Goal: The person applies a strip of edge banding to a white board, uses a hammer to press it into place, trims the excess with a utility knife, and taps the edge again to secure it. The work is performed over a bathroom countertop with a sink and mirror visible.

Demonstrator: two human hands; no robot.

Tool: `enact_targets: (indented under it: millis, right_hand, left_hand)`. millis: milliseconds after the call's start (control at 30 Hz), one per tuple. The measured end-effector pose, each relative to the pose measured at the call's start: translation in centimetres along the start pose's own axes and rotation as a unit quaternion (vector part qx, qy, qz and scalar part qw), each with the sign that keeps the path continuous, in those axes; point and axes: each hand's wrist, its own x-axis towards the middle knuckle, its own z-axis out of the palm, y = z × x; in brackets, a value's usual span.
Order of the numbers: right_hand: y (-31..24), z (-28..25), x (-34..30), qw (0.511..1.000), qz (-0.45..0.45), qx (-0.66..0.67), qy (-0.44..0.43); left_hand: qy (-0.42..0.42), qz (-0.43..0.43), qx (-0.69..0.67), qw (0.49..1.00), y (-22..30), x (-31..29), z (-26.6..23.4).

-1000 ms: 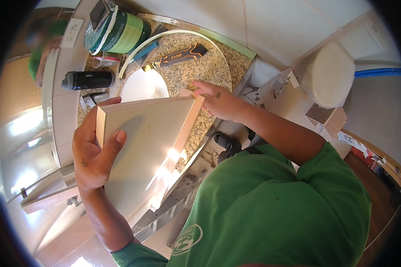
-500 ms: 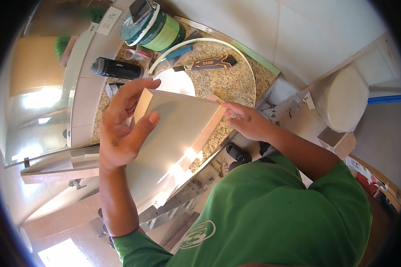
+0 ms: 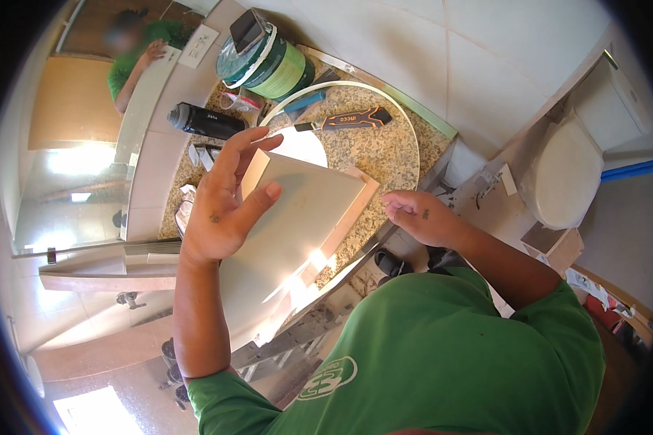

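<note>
A long pale panel point(image 3: 294, 217) with light wooden edge strips stands tilted in front of me, over the granite counter. My left hand point(image 3: 228, 199) is around its far left corner, the thumb on the broad-face side and the fingers curving past the far edge. Just off the panel's right end is my right hand point(image 3: 417, 215), closed with fingertips and thumb together; whatever they may hold is hidden. Beyond the panel, an orange-and-black handled tool point(image 3: 355, 118) lies on the counter near a white basin point(image 3: 305, 147), within a loop of pale edging strip point(image 3: 416, 134).
A green bucket point(image 3: 276, 72) with a phone point(image 3: 247, 30) on its lid stands at the back, near a black bottle point(image 3: 204, 121). A mirror point(image 3: 72, 174) lines the left wall. To the right is a toilet point(image 3: 564, 174), with an open wooden box point(image 3: 555, 245) beside it.
My right hand has come away from the panel's right end and moved slightly right and down. My left hand stays at the corner. The whole view has shifted a little.
</note>
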Motion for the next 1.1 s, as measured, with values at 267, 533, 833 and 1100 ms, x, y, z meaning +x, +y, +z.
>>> enact_targets:
  millis: [267, 533, 833, 1100]
  right_hand:
    - [-0.2, 0.2, -0.6, 1.000, -0.021, -0.016, 0.007]
    - [0.4, -0.2, -1.6, 1.000, 0.015, 0.010, 0.010]
    - [-0.4, -0.7, -1.9, 1.000, 0.016, -0.025, 0.006]
    - [-0.5, -1.4, -1.7, 0.994, 0.011, -0.107, -0.009]
  left_hand:
    - [0.040, -0.016, -0.009, 0.999, -0.4, -0.3, 0.0]
    - [0.027, 0.000, -0.011, 1.000, -0.5, 0.0, -0.1]
    - [0.069, 0.050, 0.202, 0.976, 0.5, -0.6, 0.4]
    - [0.069, 0.012, 0.440, 0.895, 1.6, -1.6, 0.6]
